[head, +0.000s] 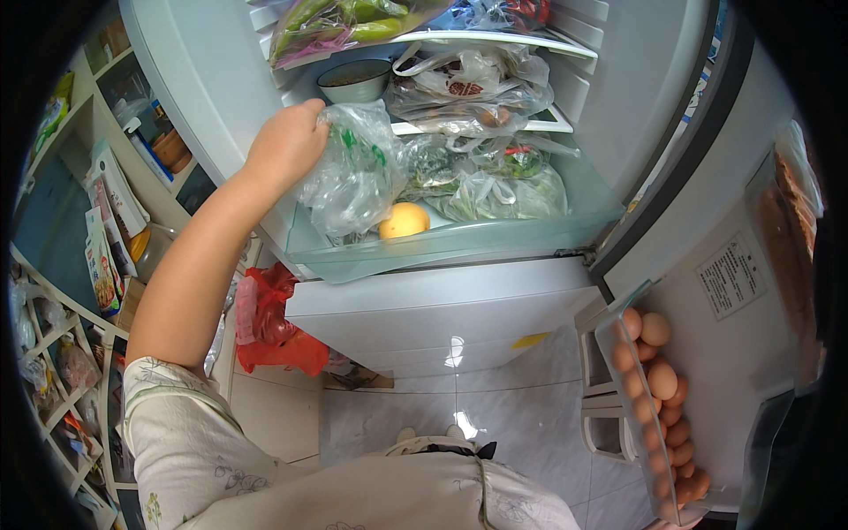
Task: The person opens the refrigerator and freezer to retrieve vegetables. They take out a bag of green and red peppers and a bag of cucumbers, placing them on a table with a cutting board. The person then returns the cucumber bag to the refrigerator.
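My left hand (289, 142) grips the top of a clear plastic bag with green print (358, 165), at the left of the open fridge's bottom compartment. Beside the bag's lower end lies a round yellow fruit (405, 222). Bags of leafy greens (503, 192) fill the right of this compartment, behind its clear front edge (457, 237). On the shelf above are a bowl (356, 81) and tied plastic bags (467, 86). Only a sliver of skin, seemingly my right hand (672, 524), shows at the bottom edge under the door's egg rack; its fingers are hidden.
The fridge door stands open at the right, its clear rack (652, 424) holding several brown eggs (662, 381). A bag of green vegetables (371, 20) lies on the upper shelf. At the left are a red plastic bag (278, 331) and a shelving unit (63, 318) with packets.
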The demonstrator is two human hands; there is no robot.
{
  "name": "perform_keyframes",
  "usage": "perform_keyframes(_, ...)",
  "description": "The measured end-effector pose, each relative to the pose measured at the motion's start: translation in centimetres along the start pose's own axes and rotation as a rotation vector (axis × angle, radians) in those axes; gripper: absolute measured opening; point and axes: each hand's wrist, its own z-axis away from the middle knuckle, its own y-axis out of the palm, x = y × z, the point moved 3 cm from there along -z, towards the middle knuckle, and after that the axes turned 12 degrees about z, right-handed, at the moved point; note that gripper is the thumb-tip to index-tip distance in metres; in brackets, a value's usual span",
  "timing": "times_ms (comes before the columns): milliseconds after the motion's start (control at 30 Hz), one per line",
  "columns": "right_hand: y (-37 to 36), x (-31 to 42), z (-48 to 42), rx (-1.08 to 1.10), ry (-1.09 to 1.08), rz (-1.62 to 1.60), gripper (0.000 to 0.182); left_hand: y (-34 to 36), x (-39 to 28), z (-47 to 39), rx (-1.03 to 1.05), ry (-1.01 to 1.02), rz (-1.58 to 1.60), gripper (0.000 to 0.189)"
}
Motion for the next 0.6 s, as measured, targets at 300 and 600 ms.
perform_keyframes(300, -0.8, -0.4, -0.1, -0.011, 0.018, 0.013, 0.016, -0.2, -0.3, -1.0, 0.048, -0.102, 0.222, 0.019)
perform_keyframes(600, -1.6, -1.4, 0.2, -0.002, 0.065, 0.024, 0.013, -5.0, -2.1, 1.4, -0.390, 0.435, 0.737, 0.016)
